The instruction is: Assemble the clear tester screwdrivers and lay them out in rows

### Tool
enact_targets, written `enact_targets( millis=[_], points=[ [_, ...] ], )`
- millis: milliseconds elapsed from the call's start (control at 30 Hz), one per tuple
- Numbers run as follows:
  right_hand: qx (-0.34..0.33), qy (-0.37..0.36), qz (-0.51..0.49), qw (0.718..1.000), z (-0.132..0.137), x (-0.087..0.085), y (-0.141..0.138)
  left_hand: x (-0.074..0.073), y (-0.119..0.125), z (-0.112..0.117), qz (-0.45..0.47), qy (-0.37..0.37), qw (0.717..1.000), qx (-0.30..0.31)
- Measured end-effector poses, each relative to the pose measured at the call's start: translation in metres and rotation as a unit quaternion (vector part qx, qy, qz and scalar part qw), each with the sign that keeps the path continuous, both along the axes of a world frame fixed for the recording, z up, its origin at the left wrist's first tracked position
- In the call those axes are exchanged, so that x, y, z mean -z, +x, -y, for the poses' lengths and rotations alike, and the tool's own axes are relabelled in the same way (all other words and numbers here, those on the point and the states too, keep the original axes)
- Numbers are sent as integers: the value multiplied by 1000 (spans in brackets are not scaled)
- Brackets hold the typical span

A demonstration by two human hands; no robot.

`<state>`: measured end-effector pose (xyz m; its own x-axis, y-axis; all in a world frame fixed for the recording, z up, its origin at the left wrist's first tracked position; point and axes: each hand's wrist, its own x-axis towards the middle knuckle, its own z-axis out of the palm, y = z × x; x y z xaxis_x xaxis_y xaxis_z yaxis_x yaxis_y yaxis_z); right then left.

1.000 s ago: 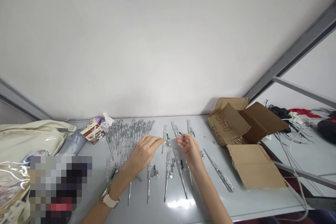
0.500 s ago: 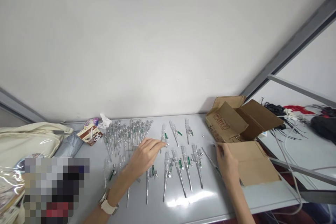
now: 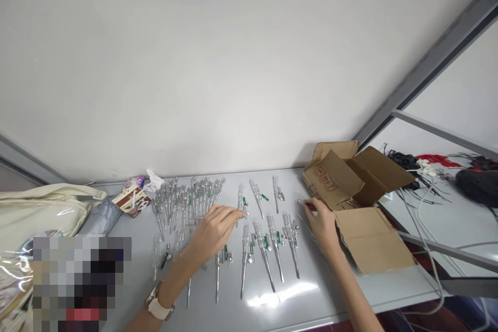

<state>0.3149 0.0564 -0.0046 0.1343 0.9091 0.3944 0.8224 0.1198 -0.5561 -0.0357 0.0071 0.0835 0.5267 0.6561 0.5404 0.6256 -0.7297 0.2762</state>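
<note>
In the head view, the left hand [image 3: 218, 225] reaches in over the middle of the table [image 3: 319, 298], a watch [image 3: 158, 309] with a pale strap on its wrist. Its fingers lie side by side, the thumb side closed toward them, and the tips come beside a clear-handled screwdriver [image 3: 240, 194] in the far row. Small silver bits show right at those tips; whether the fingers grip one cannot be told.

The right hand [image 3: 322, 223] is near the cardboard box [image 3: 324, 179]. Its thumb and fingers draw close together at a small silver piece [image 3: 300, 201] on the far side of the table; whether they are clamped on it cannot be made out. A metal shaft [image 3: 304, 222] lies slantwise on the table, running partly under this hand and forearm.

Between the hands, more screwdrivers [image 3: 246, 249] lie spread out in the near row, tips toward the person, with green pieces [image 3: 266, 241] and silver bits beside several of them. A dense bunch of screwdrivers [image 3: 190, 199] lies beyond the left hand, next to a brown-and-white card [image 3: 131, 201] and a crumpled white tissue [image 3: 154, 181]. A cream bag [image 3: 23, 215] stands at the far left. The box lies open, one flap [image 3: 377, 244] spread flat toward the person.
</note>
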Motion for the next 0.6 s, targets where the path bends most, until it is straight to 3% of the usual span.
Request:
enact_targets(
  millis=[233, 600],
  points=[
    [7, -22, 6, 1000, -34, -5, -5, 0, 0, 1, 6, 0, 1000, -1],
    [87, -69, 70, 991, -14, -4, -4, 0, 1, 1, -1, -9, 1000, 2]
  ],
)
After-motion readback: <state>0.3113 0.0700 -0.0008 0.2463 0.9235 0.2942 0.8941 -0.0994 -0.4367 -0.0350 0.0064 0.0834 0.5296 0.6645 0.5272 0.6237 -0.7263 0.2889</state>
